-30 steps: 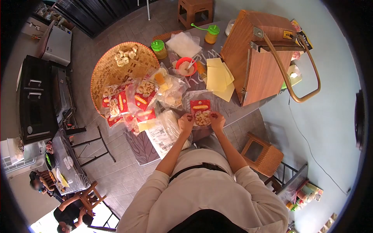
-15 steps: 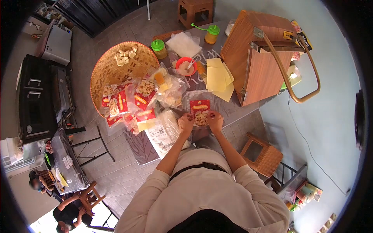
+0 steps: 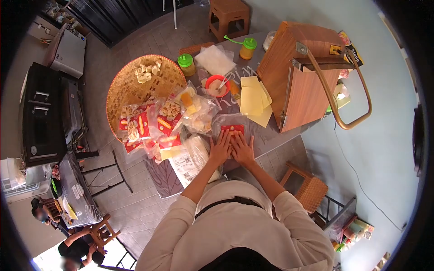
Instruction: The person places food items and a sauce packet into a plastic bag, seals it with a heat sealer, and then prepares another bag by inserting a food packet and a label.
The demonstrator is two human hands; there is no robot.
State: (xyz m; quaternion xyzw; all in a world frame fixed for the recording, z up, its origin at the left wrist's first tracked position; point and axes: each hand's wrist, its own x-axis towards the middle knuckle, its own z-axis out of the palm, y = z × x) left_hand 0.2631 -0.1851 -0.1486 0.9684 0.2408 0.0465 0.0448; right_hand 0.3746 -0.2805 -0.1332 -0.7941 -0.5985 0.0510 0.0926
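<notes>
Both hands press flat on a clear bag with a red label (image 3: 232, 128) near the table's front edge. My left hand (image 3: 219, 148) covers the bag's left side, fingers spread. Beside it, my right hand (image 3: 243, 148) lies on the right side, also with fingers apart. Most of the bag's contents are hidden beneath the palms. Left of the hands lies a white package with a printed label (image 3: 184, 163). Further left, filled bags with red labels (image 3: 143, 126) are piled partly on a round woven tray (image 3: 118, 86).
Behind the hands are a red bowl (image 3: 213, 82), yellow sheets (image 3: 251, 97), green-lidded containers (image 3: 186, 64) and a large wooden case (image 3: 312, 92) with a curved handle. A woven stool (image 3: 312, 192) stands at right. Two people are at the lower left.
My hands have gone from pinching the bag's sides to lying flat over it with spread fingers. The whole view has shifted slightly.
</notes>
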